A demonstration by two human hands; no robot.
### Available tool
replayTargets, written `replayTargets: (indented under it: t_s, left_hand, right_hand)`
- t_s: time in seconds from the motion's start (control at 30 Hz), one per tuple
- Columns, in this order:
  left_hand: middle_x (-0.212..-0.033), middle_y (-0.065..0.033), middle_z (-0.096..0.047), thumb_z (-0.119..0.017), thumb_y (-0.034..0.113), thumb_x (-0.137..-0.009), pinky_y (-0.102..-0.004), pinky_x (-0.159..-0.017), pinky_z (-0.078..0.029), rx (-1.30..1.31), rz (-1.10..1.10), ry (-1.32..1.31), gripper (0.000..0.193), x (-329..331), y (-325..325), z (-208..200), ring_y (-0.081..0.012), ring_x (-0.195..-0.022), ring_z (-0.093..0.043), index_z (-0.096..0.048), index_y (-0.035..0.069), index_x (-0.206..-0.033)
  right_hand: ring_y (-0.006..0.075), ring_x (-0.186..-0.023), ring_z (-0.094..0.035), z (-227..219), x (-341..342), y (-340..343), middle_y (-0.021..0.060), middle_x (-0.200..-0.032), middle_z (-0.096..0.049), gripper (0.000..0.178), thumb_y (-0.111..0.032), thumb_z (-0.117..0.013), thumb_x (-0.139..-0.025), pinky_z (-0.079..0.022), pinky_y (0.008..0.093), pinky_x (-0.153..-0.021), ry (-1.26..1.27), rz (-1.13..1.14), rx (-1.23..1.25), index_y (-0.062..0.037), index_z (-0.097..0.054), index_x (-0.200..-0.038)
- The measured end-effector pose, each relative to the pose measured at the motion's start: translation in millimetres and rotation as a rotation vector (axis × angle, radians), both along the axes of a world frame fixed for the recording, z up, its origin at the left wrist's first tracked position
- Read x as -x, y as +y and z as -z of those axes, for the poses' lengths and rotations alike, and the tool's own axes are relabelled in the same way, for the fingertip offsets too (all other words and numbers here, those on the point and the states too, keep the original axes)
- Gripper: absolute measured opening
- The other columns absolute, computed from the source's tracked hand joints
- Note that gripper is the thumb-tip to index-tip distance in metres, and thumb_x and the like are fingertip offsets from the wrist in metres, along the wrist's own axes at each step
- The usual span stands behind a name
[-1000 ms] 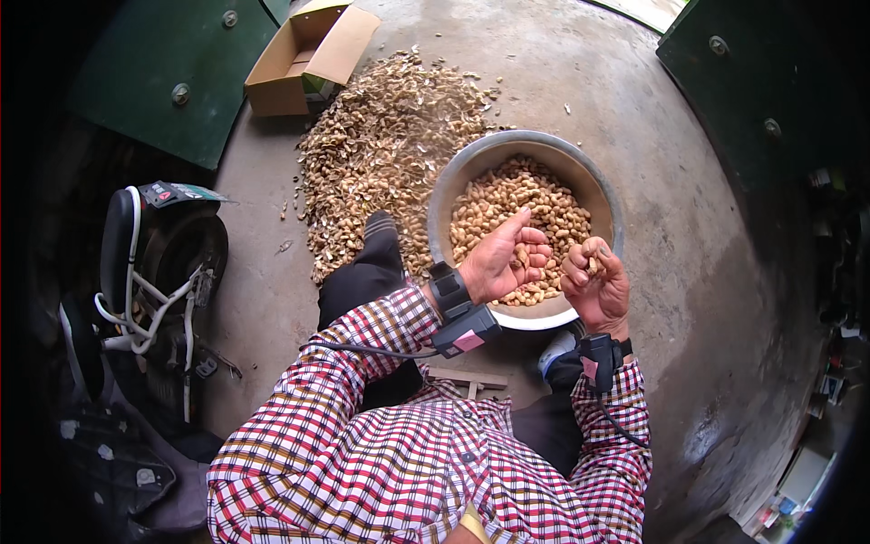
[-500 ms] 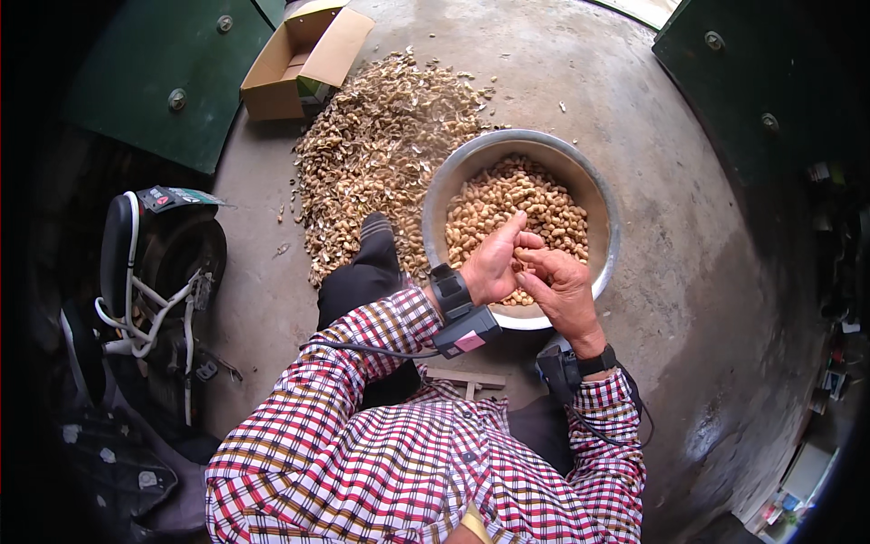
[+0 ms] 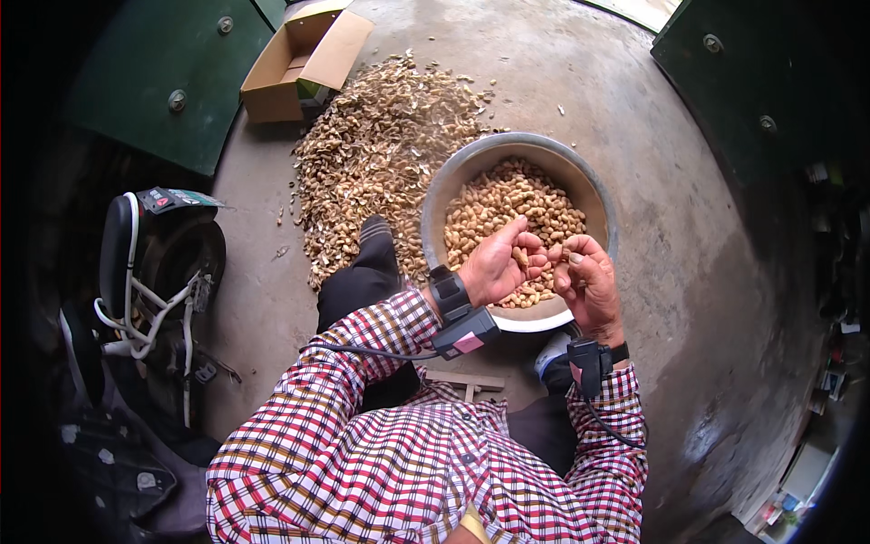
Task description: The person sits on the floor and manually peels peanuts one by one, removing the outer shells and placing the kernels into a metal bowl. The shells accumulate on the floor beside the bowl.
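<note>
Open floor (image 3: pixel 675 208) lies right of the basin (image 3: pixel 597 213), while a shell heap (image 3: pixel 362 172) and a socked foot (image 3: pixel 376 238) crowd its left.

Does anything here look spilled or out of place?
Yes: the wide heap of peanut shells lies loose on the floor left of the metal basin, with stray bits beyond it. Uncontained, it looks like a spill, though it may be deliberate.

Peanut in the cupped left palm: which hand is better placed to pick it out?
Probably the right hand: its thumb and fingers are drawn together just beside the left hand, which is palm up beneath the peanut. Whether the right pinches something is unclear.
</note>
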State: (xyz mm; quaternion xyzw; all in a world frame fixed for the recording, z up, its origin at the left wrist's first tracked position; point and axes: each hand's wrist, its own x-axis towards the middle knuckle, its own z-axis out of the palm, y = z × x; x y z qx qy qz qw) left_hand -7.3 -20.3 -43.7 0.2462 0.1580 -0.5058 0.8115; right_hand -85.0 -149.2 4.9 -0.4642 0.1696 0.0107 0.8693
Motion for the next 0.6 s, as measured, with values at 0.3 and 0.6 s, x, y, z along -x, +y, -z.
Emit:
replayTargets:
  t_s: [0.3,0.6]
  left_hand:
    - [-0.077,-0.0089,-0.053,-0.038,0.036,-0.090,-0.0296,-0.065,-0.046,-0.037,-0.040,0.010,0.040,0.5,0.4,-7.7,-0.0178,-0.069,-0.052,-0.053,0.000,-0.079]
    - [-0.092,-0.0085,-0.054,-0.043,0.030,-0.090,-0.0337,-0.081,-0.043,0.101,0.049,-0.073,0.031,-2.2,3.9,10.2,-0.0183,-0.088,-0.052,-0.050,0.002,-0.099]
  right_hand:
    - [0.0075,-0.062,-0.051,18.3,-6.6,21.1,0.0017,-0.071,-0.056,0.013,-0.002,-0.064,-0.071,-0.044,0.0210,-0.057,-0.275,-0.080,1.175,-0.0001,-0.058,-0.083]
    - [0.0087,-0.057,-0.049,26.7,-9.6,18.7,0.0021,-0.063,-0.054,0.008,-0.006,-0.058,-0.080,-0.040,0.0229,-0.051,-0.316,-0.040,1.166,0.0017,-0.058,-0.080]
